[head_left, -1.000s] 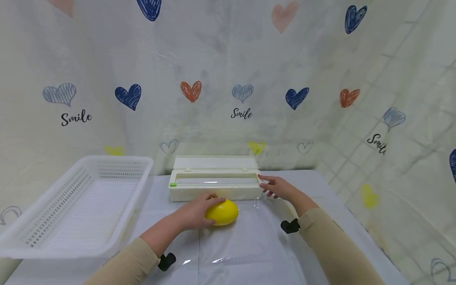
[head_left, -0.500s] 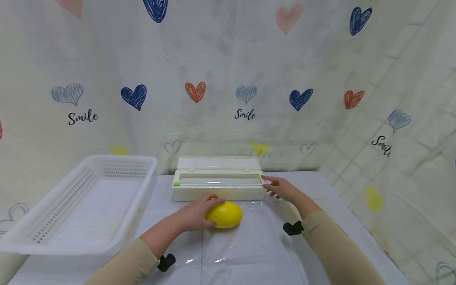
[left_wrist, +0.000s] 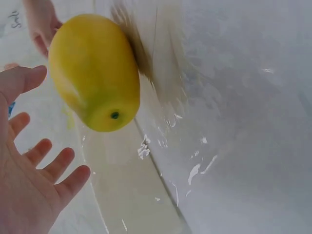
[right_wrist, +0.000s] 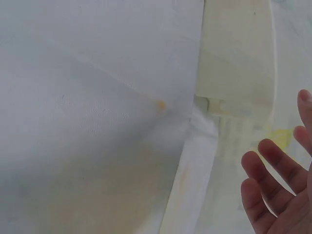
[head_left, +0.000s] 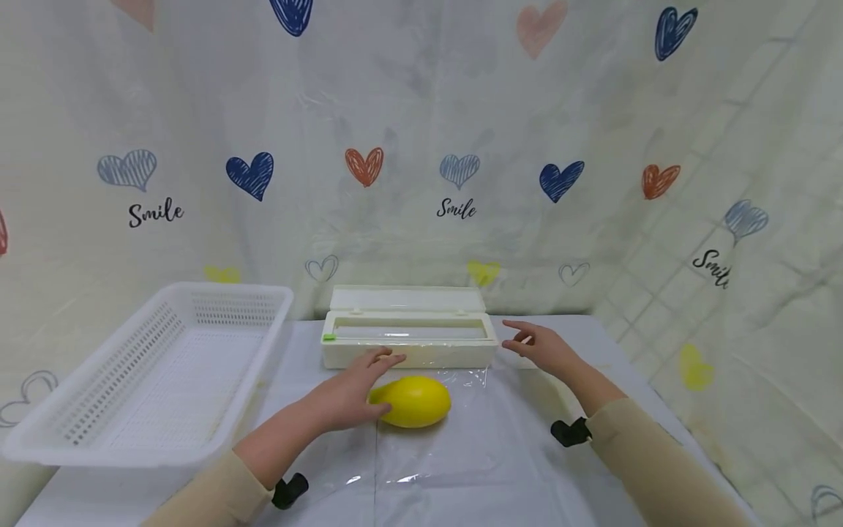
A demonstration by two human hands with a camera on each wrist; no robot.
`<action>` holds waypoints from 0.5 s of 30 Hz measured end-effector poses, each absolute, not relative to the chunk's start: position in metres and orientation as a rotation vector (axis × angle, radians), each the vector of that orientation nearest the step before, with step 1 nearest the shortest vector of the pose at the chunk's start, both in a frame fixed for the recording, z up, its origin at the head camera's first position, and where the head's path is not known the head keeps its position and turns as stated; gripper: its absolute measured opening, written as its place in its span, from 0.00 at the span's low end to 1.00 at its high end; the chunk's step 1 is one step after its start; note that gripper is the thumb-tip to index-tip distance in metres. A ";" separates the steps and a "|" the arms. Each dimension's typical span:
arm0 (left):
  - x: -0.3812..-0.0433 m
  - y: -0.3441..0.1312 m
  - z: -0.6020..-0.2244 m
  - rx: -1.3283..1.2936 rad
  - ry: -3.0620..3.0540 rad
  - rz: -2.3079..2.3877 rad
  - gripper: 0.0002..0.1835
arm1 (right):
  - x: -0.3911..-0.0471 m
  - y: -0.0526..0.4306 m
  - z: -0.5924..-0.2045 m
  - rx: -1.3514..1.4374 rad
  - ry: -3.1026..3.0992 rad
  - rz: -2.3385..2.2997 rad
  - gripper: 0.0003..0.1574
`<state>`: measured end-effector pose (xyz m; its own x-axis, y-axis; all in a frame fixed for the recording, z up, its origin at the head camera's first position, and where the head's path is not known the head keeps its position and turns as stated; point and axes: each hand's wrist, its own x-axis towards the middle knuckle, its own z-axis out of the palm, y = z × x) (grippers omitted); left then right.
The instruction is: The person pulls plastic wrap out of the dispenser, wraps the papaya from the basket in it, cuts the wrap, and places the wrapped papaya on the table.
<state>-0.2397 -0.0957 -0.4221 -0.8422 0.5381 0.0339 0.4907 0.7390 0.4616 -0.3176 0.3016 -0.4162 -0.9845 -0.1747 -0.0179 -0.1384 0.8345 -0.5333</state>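
behind the white-covered table [head_left: 112, 494], saw a pale curtain [head_left: 408, 95] printed with navy, orange and yellow hearts [head_left: 250, 176] and the word "smile" [head_left: 456, 208]. off to the left, noticed a white perforated plastic basket [head_left: 132, 457]. mid-table, toward the back, found a cream cling-film dispenser [head_left: 421, 357], lid [head_left: 408, 298] tipped back, green tab [head_left: 329, 337] at the left end, clear film [head_left: 454, 454] stretching forward over the tabletop. just in front of the dispenser, spotted a smooth yellow oval fruit [head_left: 418, 401] lying lengthwise on that film, greenish at one end. saw the left hand [head_left: 345, 395] slack and unclenched, fingers [left_wrist: 74, 185] loosely spread, just left of the fruit, with a gap between thumb [left_wrist: 24, 80] and fruit in the left wrist view. saw the right hand [head_left: 546, 351] likewise relaxed, fingers slightly bent, just beyond the dispenser's right end and apart from it. made out beige sleeves [head_left: 658, 454] on both arms.
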 end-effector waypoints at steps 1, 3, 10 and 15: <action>-0.238 -0.098 -0.421 0.844 2.846 0.703 0.43 | -0.315 0.302 -0.414 -0.270 2.969 -0.828 0.43; -0.232 -0.102 -0.420 0.862 2.872 0.688 0.41 | -0.306 0.301 -0.409 -0.318 3.001 -0.792 0.41; -0.210 -0.121 -0.419 0.968 2.897 0.633 0.23 | -0.261 0.283 -0.402 -0.655 3.010 -0.713 0.17; -0.195 -0.138 -0.422 1.045 2.771 0.575 0.13 | -0.225 0.268 -0.405 -0.845 2.855 -0.625 0.15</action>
